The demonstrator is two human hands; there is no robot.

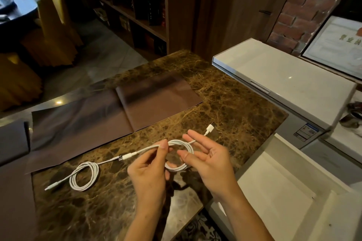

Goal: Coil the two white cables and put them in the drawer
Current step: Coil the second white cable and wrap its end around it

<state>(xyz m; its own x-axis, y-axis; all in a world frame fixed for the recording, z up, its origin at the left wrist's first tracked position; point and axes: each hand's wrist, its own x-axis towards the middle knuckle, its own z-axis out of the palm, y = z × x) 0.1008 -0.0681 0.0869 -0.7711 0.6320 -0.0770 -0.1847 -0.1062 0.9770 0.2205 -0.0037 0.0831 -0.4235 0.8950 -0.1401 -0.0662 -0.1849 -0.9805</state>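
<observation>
Over marble counter (235, 103): second white cable (182, 154) half coiled.
L hand (148, 170) pinches loose end, R hand (207, 160) grasps loops w/ fingers; loose grip could let coil spring open.

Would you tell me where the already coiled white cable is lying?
In the head view, the coiled cable lies on the marble countertop, left of the left hand, beside the brown mat.
</observation>
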